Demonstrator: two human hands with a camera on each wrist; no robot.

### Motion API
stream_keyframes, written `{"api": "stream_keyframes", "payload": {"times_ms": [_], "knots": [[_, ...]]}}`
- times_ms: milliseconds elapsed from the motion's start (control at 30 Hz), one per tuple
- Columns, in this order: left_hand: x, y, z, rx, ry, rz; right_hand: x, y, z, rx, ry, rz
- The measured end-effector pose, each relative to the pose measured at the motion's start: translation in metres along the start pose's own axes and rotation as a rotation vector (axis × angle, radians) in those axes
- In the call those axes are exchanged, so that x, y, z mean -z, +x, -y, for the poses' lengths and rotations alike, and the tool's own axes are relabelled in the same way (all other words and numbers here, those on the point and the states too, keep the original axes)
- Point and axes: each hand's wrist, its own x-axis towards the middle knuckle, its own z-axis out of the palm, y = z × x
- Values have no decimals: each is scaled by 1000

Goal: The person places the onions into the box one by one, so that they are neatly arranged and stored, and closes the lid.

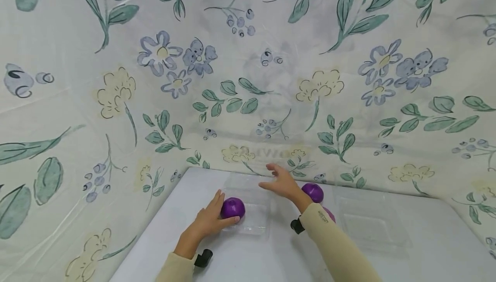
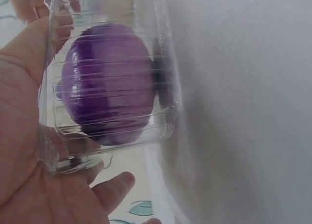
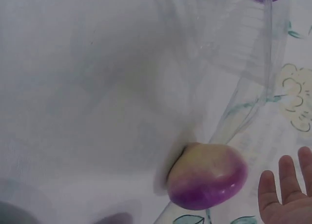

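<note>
The white cloth (image 1: 248,114), printed with blue flowers, yellow blooms and green leaves, rose behind the clear box (image 1: 256,217) and to both sides of it. The white surface (image 1: 162,226) lay under the box. The box itself was thin see-through plastic with ribbed walls. A second box (image 1: 370,226), equally transparent, sat well apart to its right. My cream sleeves (image 1: 341,247) reached in from the near side of the clear box.

My left hand (image 1: 211,217) lay along the left and near sides of the clear box, palm against its wall, thumb and straight fingers well parted. My right hand (image 1: 283,183) was empty above the far right corner of the box, thumb and fingers wide apart.

Inside the clear box, beside my left hand, was the purple vegetable (image 1: 233,208): round, glossy, deep violet, with a paler lilac band visible through the ribs. To the right of the box were a loose violet one (image 1: 312,192) and a pinker one (image 1: 328,214), partly covered by my forearm. The right wrist view showed one vegetable, I could not tell which, fading from shiny magenta to yellowish cream.

Smallest were the black devices (image 1: 203,258) at my wrists, on the near side of the clear box.
</note>
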Motion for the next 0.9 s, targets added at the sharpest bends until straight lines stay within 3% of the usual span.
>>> {"api": "stream_keyframes", "payload": {"times_ms": [133,300,500,900], "knots": [[1,0,0,-3,2,-10,3,0,-2,-23,11,-41],[-1,-1,3,7,-7,-13,5,-1,-8,-58,34,-22],[-5,2,5,-4,-19,-15,8,-1,-15,-51,18,-70],[-2,0,3,2,10,-3,8,-3,-26,-83,3,-66]]}}
